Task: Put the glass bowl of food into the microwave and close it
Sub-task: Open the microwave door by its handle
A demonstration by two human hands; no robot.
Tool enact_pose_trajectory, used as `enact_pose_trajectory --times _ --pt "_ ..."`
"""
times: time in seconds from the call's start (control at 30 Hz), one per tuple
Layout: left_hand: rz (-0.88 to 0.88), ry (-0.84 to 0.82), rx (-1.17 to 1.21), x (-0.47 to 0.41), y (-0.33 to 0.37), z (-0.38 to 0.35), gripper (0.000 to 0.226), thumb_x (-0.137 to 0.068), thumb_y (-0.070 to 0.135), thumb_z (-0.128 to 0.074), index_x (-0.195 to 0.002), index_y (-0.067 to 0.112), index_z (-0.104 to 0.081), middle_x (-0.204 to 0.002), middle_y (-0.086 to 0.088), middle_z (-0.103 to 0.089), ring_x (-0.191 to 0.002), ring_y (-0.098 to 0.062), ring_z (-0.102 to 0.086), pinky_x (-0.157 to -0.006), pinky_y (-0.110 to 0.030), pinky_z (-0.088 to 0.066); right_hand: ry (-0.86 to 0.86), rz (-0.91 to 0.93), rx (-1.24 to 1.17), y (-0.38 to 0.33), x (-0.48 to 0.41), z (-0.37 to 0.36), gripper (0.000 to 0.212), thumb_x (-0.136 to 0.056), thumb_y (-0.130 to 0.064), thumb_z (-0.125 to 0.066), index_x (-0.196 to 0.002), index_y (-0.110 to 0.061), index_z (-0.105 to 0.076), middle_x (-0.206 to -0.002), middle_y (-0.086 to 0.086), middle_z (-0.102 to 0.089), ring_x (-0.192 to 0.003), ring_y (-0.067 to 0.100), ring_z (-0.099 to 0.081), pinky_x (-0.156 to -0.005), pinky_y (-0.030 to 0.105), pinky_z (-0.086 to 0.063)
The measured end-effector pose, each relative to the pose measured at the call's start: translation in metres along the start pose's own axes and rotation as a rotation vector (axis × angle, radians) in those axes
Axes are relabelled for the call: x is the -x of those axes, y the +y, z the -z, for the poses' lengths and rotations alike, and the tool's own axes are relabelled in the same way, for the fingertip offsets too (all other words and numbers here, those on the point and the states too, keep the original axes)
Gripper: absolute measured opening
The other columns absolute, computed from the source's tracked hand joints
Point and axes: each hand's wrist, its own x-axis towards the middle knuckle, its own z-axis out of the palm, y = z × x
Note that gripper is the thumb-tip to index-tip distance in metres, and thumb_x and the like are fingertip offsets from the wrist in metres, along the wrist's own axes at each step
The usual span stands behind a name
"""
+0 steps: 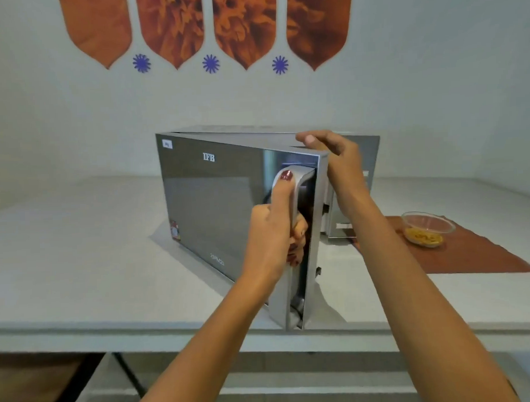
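A silver microwave (358, 146) stands on the white table, its mirrored door (215, 202) swung partly outward toward me. My left hand (273, 230) is wrapped around the door's vertical handle, thumb lying along it. My right hand (334, 159) rests on top of the microwave above the door's free edge, fingers bent, holding nothing. The glass bowl (427, 228) with yellow food in it sits to the right of the microwave on a brown mat (476, 253). The oven's inside is hidden behind the door.
The white table (79, 252) runs wide to the left of the microwave and its front edge is close to me. A white wall with orange and blue decals rises behind. Dark table legs show below at left.
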Motion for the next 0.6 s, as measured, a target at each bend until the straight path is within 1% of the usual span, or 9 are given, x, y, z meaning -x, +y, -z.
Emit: enact_pose_trajectory --times 0.1,0.17,0.23,0.3,0.33,0.37,0.5,0.57,0.6 --pt "0.016 0.038 -0.021 0.024 0.013 0.028 0.068 -0.065 0.081 -0.034 -0.038 0.018 -0.034 -0.033 0.004 -0.03 -0.03 -0.012 -0.026 -0.036 -0.018 -0.027 -0.127 0.111 -0.207 -0.033 0.026 -0.021 0.026 -0.094 -0.018 -0.056 -0.109 -0.004 -0.072 -0.11 0.0 -0.073 -0.111 0.006 -0.065 -0.093 0.015 -0.049" --pt "0.029 0.063 -0.031 0.038 0.02 0.049 0.071 -0.062 0.083 -0.031 -0.039 0.016 -0.033 -0.032 0.003 -0.028 -0.029 -0.013 -0.024 -0.036 -0.02 -0.026 -0.211 0.162 -0.294 -0.052 0.041 -0.039 0.027 -0.096 -0.014 -0.053 -0.111 0.0 -0.07 -0.114 0.002 -0.072 -0.115 0.006 -0.063 -0.092 0.01 -0.046" --pt "0.041 0.083 -0.029 0.05 0.028 0.071 0.073 -0.061 0.085 -0.029 -0.038 0.016 -0.033 -0.03 0.003 -0.027 -0.028 -0.013 -0.023 -0.037 -0.018 -0.025 -0.308 0.189 -0.341 -0.067 0.054 -0.061 0.028 -0.098 -0.014 -0.048 -0.11 0.0 -0.07 -0.121 0.006 -0.07 -0.12 0.01 -0.062 -0.102 0.019 -0.044" --pt "0.06 0.099 -0.014 0.06 0.035 0.093 0.073 -0.063 0.085 -0.026 -0.036 0.017 -0.034 -0.028 0.005 -0.027 -0.026 -0.011 -0.021 -0.037 -0.014 -0.025 -0.368 0.209 -0.355 -0.078 0.065 -0.083 0.036 -0.102 -0.017 -0.039 -0.104 -0.002 -0.072 -0.12 0.009 -0.07 -0.121 0.015 -0.062 -0.116 0.042 -0.034" --pt "0.066 0.107 -0.005 0.065 0.038 0.105 0.073 -0.065 0.084 -0.024 -0.035 0.018 -0.034 -0.028 0.006 -0.027 -0.024 -0.01 -0.021 -0.036 -0.012 -0.025 -0.387 0.213 -0.374 -0.081 0.071 -0.094 0.041 -0.103 -0.019 -0.034 -0.102 -0.003 -0.072 -0.117 0.01 -0.071 -0.12 0.016 -0.062 -0.118 0.049 -0.031" --pt "0.066 0.114 0.01 0.07 0.041 0.116 0.073 -0.068 0.083 -0.023 -0.034 0.019 -0.036 -0.027 0.006 -0.028 -0.024 -0.009 -0.021 -0.035 -0.011 -0.025 -0.4 0.213 -0.399 -0.084 0.076 -0.104 0.044 -0.103 -0.019 -0.031 -0.101 -0.003 -0.072 -0.114 0.01 -0.072 -0.118 0.016 -0.063 -0.117 0.05 -0.031" --pt "0.048 0.206 0.032 0.084 0.048 0.152 0.076 -0.082 0.078 -0.02 -0.034 0.022 -0.039 -0.029 0.007 -0.03 -0.025 -0.008 -0.024 -0.035 -0.01 -0.026 -0.414 0.224 -0.455 -0.088 0.092 -0.136 0.046 -0.103 -0.019 -0.029 -0.108 0.001 -0.07 -0.116 0.012 -0.071 -0.122 0.016 -0.06 -0.114 0.037 -0.038" --pt "0.0 0.343 -0.031 0.091 0.049 0.164 0.075 -0.085 0.073 -0.022 -0.034 0.021 -0.044 -0.031 0.007 -0.034 -0.027 -0.009 -0.027 -0.035 -0.015 -0.028 -0.43 0.257 -0.478 -0.089 0.1 -0.152 0.043 -0.103 -0.019 -0.03 -0.114 0.001 -0.067 -0.119 0.009 -0.069 -0.123 0.014 -0.057 -0.11 0.028 -0.04" --pt "-0.05 0.429 -0.077 0.093 0.048 0.166 0.074 -0.087 0.068 -0.023 -0.036 0.021 -0.049 -0.033 0.005 -0.038 -0.03 -0.01 -0.031 -0.037 -0.018 -0.03 -0.424 0.285 -0.47 -0.09 0.104 -0.158 0.041 -0.103 -0.018 -0.031 -0.117 0.0 -0.065 -0.12 0.007 -0.067 -0.124 0.015 -0.056 -0.11 0.028 -0.04"
